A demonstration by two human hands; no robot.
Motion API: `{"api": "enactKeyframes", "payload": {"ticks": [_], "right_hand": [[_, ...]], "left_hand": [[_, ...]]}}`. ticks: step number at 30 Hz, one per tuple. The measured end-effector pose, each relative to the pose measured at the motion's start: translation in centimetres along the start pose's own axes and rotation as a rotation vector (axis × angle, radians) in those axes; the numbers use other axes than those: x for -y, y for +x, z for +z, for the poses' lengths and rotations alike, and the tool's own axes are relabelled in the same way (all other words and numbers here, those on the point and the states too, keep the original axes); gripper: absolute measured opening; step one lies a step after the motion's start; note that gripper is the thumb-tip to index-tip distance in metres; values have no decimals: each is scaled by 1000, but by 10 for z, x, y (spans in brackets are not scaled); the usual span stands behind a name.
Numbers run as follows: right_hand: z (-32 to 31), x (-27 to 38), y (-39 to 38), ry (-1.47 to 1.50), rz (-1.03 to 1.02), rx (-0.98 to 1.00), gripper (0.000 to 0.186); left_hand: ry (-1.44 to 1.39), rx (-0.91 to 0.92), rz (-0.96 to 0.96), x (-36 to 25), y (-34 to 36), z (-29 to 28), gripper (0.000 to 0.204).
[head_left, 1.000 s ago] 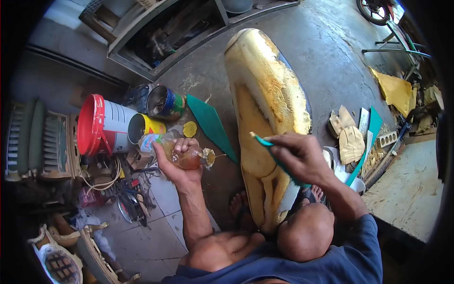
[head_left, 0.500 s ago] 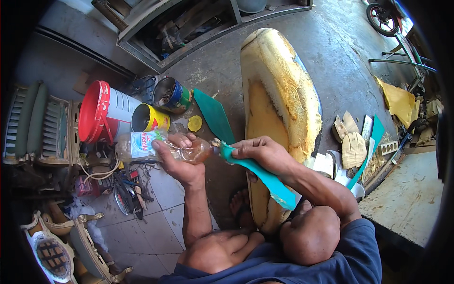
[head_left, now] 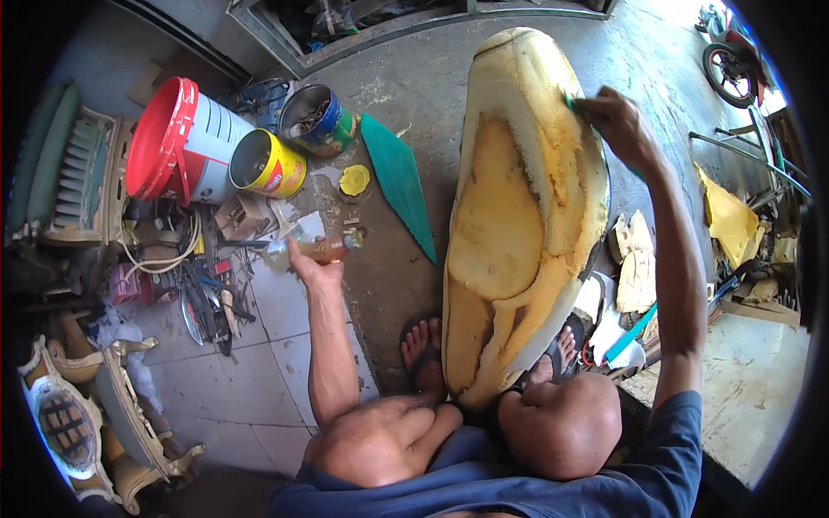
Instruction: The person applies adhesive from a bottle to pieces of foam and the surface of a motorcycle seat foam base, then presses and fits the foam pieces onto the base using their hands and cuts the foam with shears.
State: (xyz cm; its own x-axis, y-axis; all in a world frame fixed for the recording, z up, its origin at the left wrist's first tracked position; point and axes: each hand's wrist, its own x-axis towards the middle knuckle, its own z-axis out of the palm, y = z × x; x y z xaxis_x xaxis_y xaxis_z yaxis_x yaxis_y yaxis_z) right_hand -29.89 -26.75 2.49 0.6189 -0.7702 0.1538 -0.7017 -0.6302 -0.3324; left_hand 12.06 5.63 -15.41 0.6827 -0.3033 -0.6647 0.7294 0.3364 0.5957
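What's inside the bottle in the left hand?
Amber contents show through the bottle near its neck; the left hand covers part of it, hiding what's inside there.

A long yellow foam pad is laid lengthwise, its narrower end placed at the near side and its rounded end farthest off. An oval hollow is noted in its upper face, bordered on the right by rough, pale foam. Brownish discolouration is seen along the right flank, and ragged gaps are found toward the narrow end. A clear plastic bottle with amber content is held in the left hand, tipped nearly horizontal, its neck directed rightward, well apart from the pad. A green strip, mostly hidden, is pinched in the right hand at the pad's upper right edge; contact cannot be confirmed.
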Motion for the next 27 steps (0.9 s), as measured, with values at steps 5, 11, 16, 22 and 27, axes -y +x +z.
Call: {"api": "enactKeyframes", "payload": {"ticks": [5,11,16,22,27], "right_hand": [[-30,47,-73,-15,-93,120,29],[-28,113,-124,289,-93,364,20],[17,162,-67,222,-119,456,23],[177,188,-7,-341,-250,609,22],[288,177,-30,-217,19,601,29]], "left_hand": [[-66,-93,109,-49,88,-104,55],[1149,-839,696,6,77,-123,56],[1487,129,955,103,-10,-30,52],[1847,206,862,137,-4,53,61],[1634,102,931,106,27,37,54]]}}
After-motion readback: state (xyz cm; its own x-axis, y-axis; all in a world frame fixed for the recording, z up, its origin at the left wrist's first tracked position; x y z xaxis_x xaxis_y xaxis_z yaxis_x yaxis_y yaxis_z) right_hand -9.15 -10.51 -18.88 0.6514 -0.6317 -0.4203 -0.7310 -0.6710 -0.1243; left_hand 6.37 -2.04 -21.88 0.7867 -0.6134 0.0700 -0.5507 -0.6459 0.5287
